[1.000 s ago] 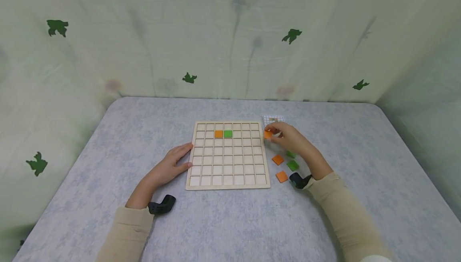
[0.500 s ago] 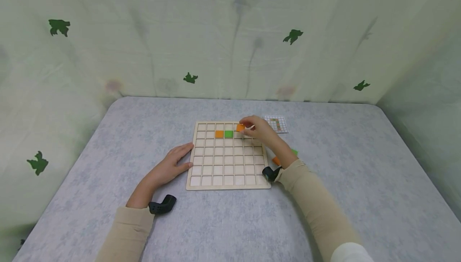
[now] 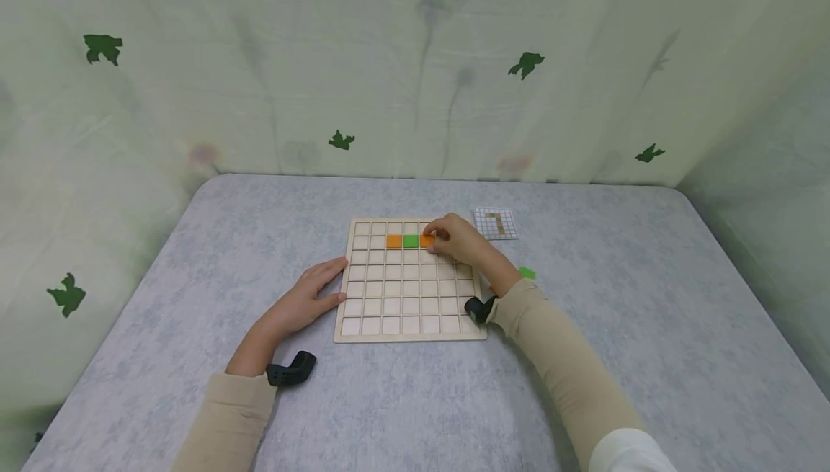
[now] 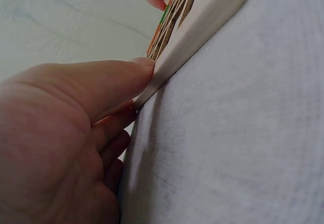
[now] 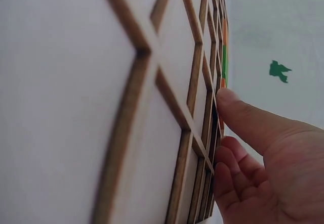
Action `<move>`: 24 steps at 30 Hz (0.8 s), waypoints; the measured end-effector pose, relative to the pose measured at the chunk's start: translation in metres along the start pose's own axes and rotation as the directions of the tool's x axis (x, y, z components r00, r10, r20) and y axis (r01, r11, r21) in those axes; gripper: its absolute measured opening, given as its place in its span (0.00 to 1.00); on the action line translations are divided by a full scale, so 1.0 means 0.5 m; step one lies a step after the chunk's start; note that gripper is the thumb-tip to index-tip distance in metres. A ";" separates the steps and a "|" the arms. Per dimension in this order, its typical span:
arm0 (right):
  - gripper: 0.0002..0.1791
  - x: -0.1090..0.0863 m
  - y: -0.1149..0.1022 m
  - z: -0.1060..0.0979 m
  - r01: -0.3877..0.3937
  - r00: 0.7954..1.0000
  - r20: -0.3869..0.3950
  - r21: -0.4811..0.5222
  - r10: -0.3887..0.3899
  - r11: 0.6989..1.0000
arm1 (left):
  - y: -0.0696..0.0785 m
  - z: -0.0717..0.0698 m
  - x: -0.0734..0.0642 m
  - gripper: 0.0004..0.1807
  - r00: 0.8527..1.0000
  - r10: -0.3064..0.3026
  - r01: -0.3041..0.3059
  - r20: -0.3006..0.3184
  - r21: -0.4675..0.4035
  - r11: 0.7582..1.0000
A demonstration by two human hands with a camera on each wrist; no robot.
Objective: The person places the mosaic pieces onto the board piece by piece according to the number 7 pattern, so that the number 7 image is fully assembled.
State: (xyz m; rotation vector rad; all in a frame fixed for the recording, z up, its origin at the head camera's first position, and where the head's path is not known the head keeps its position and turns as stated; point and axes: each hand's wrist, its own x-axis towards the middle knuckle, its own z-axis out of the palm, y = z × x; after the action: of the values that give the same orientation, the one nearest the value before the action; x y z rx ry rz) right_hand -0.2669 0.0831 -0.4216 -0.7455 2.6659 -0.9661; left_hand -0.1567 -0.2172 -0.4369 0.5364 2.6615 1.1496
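A wooden grid board (image 3: 411, 338) lies on the table. In its second row from the back sit an orange square tile (image 3: 394, 241) and, beside it, a green square tile (image 3: 411, 241). My right hand (image 3: 462, 241) holds another orange tile (image 3: 426, 241) by its edges at the cell right of the green one; in the right wrist view my thumb (image 5: 228, 96) is against it, at the end of the row. My left hand (image 3: 305, 299) touches the board's left side, its thumb and forefinger spread along the frame. Close up, the left thumb (image 4: 144, 70) lies on the board's edge.
A small pattern card (image 3: 496, 223) with a printed grid and coloured squares lies behind the board's right corner. Beyond my right wrist shows a green tile (image 3: 527, 272), the loose tiles near it mostly hidden by the arm. A printed cloth (image 3: 389, 61) hangs behind the table.
From the board's right side, my right hand has carried the orange tile left over the grid and lowered it to the cell beside the green tile. My left hand has stayed at the board's edge.
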 end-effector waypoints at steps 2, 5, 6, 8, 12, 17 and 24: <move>0.17 -0.001 -0.002 -0.001 -0.012 1.000 0.013 0.005 0.012 1.000 | -0.001 0.000 0.000 0.35 1.000 0.000 0.000 -0.002 0.002 1.000; 0.20 -0.006 -0.006 -0.008 -0.035 0.999 0.022 0.025 0.034 0.999 | -0.002 0.001 0.001 0.35 1.000 0.006 -0.006 -0.005 0.009 1.000; 0.21 -0.010 -0.008 -0.012 -0.039 0.999 0.020 0.038 0.038 0.999 | -0.003 0.001 0.001 0.35 1.000 0.006 -0.006 -0.007 0.011 1.000; 0.22 -0.023 -0.012 -0.025 -0.038 0.999 0.005 0.075 0.038 0.996 | -0.003 0.001 0.001 0.35 1.000 0.007 -0.007 -0.008 0.015 1.000; 0.25 -0.062 -0.016 -0.062 0.017 0.998 -0.064 0.130 -0.009 0.991 | -0.002 0.000 0.002 0.35 1.000 -0.003 0.003 -0.008 0.010 1.000; 0.27 -0.129 0.000 -0.107 0.048 0.989 -0.145 0.112 -0.032 0.993 | 0.001 -0.001 0.002 0.34 1.000 -0.009 0.009 -0.003 0.002 1.000; 0.27 -0.221 0.067 -0.123 -0.042 0.984 -0.169 0.069 0.053 0.997 | -0.002 0.000 0.002 0.35 1.000 -0.006 0.006 -0.002 0.001 1.000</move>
State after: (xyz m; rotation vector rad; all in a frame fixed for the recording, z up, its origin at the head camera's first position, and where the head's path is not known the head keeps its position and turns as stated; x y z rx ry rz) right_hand -0.2078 0.1964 -0.3938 -0.6071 2.7671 -1.1463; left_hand -0.1579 -0.2174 -0.4379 0.5270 2.6641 1.1473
